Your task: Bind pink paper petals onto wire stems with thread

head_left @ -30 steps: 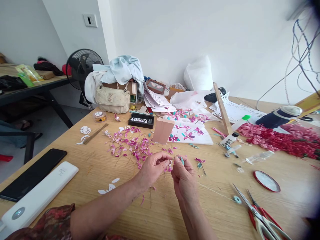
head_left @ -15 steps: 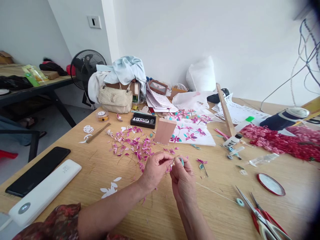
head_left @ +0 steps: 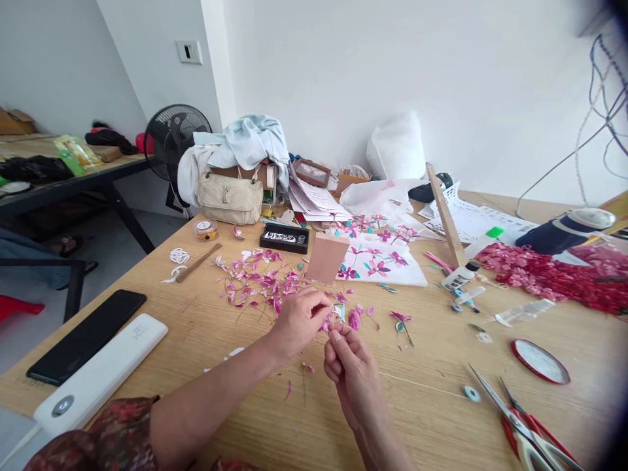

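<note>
- Saw a brown wood table point(head_left: 417, 432) under it all.
- Saw a white sheet point(head_left: 415, 273) at the back, with pink flowers point(head_left: 378, 268) on top.
- Saw a messy pile of pink petals point(head_left: 267, 280) past the left hand point(head_left: 301, 318).
- Saw big scissors point(head_left: 520, 426) at the right front, well apart from both hands.
- Saw the right hand point(head_left: 350, 363) up over the table, curled, thumb pressed to finger, pinching a thin strand point(head_left: 333, 320).
- Saw the left hand just above the right one, fingertips squeezed together at the strand's top end; could not tell the kind of strand, too tiny.
- Saw a wood block point(head_left: 328, 258) standing behind the hands, by the sheet.
- Saw a blue-green spool point(head_left: 471, 393) near the scissors, with pale thread point(head_left: 422, 384) stretching toward the right hand.
</note>
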Demonstrator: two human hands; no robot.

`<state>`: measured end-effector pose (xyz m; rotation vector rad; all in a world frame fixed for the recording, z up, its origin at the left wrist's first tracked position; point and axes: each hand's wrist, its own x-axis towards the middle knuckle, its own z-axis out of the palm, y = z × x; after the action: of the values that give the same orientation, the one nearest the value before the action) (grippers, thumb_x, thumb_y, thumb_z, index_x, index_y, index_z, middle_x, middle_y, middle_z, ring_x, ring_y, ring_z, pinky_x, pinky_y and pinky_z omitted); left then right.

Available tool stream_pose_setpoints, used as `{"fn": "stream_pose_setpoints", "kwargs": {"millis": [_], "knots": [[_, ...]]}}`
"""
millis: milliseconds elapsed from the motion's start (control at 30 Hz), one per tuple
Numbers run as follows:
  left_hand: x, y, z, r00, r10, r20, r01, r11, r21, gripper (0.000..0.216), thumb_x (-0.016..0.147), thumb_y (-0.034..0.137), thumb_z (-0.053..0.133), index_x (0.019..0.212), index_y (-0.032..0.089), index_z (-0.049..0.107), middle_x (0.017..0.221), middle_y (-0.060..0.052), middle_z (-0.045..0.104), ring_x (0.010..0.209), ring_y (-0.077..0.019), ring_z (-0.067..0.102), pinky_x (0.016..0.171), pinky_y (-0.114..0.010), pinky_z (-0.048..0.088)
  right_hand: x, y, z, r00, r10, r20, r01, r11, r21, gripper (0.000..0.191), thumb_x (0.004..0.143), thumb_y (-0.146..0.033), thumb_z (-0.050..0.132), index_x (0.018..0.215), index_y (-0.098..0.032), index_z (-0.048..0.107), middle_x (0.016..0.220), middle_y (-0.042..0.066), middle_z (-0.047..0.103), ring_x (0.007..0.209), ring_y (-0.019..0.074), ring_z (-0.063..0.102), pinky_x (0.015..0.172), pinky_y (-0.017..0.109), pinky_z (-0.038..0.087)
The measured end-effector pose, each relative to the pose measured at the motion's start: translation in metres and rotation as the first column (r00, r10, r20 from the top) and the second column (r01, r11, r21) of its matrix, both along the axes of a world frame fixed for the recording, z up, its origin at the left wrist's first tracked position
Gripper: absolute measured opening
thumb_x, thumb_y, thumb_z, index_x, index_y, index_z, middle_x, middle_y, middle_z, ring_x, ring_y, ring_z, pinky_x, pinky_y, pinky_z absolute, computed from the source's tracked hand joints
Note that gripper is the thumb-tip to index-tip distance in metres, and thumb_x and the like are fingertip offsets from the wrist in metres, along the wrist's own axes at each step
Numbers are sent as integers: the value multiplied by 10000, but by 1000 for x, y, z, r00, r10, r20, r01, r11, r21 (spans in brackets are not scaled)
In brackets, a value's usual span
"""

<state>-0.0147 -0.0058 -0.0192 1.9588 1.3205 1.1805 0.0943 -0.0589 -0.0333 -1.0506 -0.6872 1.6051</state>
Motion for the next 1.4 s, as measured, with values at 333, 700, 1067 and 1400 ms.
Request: {"fn": "stream_pose_setpoints", "kwargs": {"millis": [333, 700, 1067, 1400], "knots": [[6, 0, 8, 860, -150, -487, 235, 964, 120, 164, 825, 122, 438, 741, 150, 577, 745, -22, 565, 718, -133, 531, 673, -236, 420, 19, -13, 7, 982, 124, 145, -100, 982, -161, 432, 598, -435, 676, 855, -175, 445, 382, -110, 422, 325, 8, 143, 352, 161, 57], [6, 1, 20, 799, -601, -39, 588, 792, -165, 110, 782, 140, 519, 715, 136, 607, 733, -34, 601, 733, -134, 536, 697, -250, 404, 74, 12, 49, 662, -34, 749, -193, 958, 214, 244, 718, -411, 552, 635, -183, 572, 448, -53, 396, 450, 90, 331, 446, 223, 253], [9, 2, 19, 899, -195, 391, 328, 893, -308, 46, 703, 131, 570, 661, 135, 589, 636, 12, 557, 566, -79, 470, 540, -195, 366, 34, -15, 14, 426, -91, 900, -366, 893, 263, 281, 836, -330, 406, 622, -189, 522, 441, -39, 423, 418, 93, 395, 445, 199, 288], [3, -9, 37, 761, -540, 359, 640, 714, -283, 57, 716, 155, 583, 683, 132, 623, 706, -22, 612, 695, -120, 551, 668, -233, 416, 77, 18, 63, 112, -404, 908, -352, 838, 417, 248, 826, -330, 420, 689, -204, 583, 553, -2, 573, 511, 134, 507, 507, 216, 348]]}}
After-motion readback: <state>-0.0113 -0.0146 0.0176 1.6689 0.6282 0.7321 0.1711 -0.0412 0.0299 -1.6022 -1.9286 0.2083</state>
